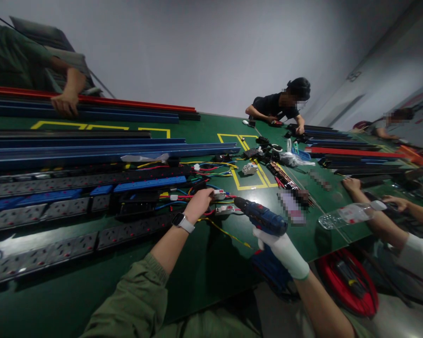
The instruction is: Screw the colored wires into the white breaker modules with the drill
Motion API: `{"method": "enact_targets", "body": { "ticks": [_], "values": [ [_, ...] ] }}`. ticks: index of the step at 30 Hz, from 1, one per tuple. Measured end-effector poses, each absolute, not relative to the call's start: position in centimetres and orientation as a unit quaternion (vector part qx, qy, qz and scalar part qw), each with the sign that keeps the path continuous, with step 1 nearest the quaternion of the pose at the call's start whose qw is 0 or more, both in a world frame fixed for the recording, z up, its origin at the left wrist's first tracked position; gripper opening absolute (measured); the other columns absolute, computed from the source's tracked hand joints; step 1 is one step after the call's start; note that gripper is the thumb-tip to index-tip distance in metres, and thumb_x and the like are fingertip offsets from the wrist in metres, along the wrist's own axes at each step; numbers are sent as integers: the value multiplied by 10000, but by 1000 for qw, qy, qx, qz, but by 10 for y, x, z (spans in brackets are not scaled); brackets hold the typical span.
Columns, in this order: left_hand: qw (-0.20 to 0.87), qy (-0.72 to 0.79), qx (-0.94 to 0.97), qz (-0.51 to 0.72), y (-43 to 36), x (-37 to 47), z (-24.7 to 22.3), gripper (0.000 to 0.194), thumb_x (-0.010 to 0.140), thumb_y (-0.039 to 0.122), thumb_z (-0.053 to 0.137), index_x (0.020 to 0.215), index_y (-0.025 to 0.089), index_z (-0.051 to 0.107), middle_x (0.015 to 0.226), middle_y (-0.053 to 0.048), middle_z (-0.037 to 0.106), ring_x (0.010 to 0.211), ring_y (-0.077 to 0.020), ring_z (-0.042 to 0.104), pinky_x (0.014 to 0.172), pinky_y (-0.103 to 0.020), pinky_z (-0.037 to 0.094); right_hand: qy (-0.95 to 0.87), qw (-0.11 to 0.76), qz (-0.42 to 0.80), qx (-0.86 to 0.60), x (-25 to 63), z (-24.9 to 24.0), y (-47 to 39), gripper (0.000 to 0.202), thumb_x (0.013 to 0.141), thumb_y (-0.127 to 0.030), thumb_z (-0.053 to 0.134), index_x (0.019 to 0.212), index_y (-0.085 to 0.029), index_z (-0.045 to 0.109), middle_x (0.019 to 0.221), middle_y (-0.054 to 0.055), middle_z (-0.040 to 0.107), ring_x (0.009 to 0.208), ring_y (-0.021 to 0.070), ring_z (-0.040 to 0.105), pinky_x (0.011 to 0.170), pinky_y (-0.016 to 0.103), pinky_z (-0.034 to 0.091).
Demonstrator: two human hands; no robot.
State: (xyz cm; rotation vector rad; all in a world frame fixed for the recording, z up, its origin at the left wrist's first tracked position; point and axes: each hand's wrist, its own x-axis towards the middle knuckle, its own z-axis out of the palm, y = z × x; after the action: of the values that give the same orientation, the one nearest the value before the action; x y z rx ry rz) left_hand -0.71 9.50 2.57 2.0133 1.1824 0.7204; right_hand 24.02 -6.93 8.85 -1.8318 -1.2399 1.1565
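Observation:
My gloved right hand (pixel 273 241) grips a blue cordless drill (pixel 262 216) whose bit points left. The bit's tip is close to a small white circuit breaker (pixel 219 194) with wires running into it. My bare left hand (pixel 201 203), with a watch on its wrist, has its fingers closed on that breaker. Just below it lies a second white breaker (pixel 229 210), also wired. Red, blue and yellow wires (pixel 183 197) lead left from them to long socket strips (pixel 127 230). A yellow wire (pixel 229 233) trails across the green table below my left hand.
Blue metal profiles (pixel 109 151) lie behind the strips. A loose breaker (pixel 249 169), bundled copper strips (pixel 291 180) and a plastic bottle (pixel 352 214) are to the right. Co-workers' hands (pixel 66 102) are at the far left, across the table and right. A red round bag (pixel 352 284) sits below the edge.

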Motion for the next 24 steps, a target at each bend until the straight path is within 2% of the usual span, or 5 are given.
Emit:
{"method": "enact_targets", "body": {
  "ticks": [3, 8, 13, 18, 24],
  "values": [
    [338, 458, 775, 275, 95, -7, 26, 226, 897, 164, 502, 967, 178, 717, 992, -99, 740, 948, -226, 659, 866, -301, 462, -475, 323, 437, -693, 241, 87, -72, 680, 778, -361, 633, 1416, -149, 527, 420, -65, 567, 335, 137, 528, 400, 227, 446],
    [331, 461, 778, 270, 95, -7, 26, 209, 902, 175, 497, 927, 185, 704, 959, -90, 735, 904, -225, 651, 826, -299, 450, -453, 338, 444, -695, 240, 88, -74, 655, 746, -375, 677, 1352, -156, 559, 590, -38, 665, 328, 100, 512, 383, 220, 438],
    [329, 464, 780, 261, 96, -7, 26, 195, 902, 180, 503, 903, 185, 699, 933, -86, 730, 887, -223, 647, 808, -295, 444, -452, 365, 453, -676, 242, 88, -73, 712, 734, -338, 686, 1408, -194, 510, 681, -6, 714, 333, 112, 534, 354, 231, 422],
    [325, 463, 780, 266, 95, -7, 26, 177, 907, 187, 517, 899, 191, 694, 938, -84, 733, 891, -224, 651, 807, -294, 444, -432, 327, 465, -700, 247, 81, -69, 645, 712, -344, 698, 1322, -178, 569, 604, -20, 682, 336, 129, 540, 370, 247, 437],
    [327, 459, 781, 271, 96, -7, 25, 176, 905, 182, 520, 907, 191, 696, 938, -79, 734, 889, -221, 653, 809, -294, 448, -466, 339, 435, -692, 247, 84, -73, 540, 756, -358, 671, 1262, -178, 613, 521, -36, 629, 335, 127, 516, 395, 246, 419]
  ]
}}
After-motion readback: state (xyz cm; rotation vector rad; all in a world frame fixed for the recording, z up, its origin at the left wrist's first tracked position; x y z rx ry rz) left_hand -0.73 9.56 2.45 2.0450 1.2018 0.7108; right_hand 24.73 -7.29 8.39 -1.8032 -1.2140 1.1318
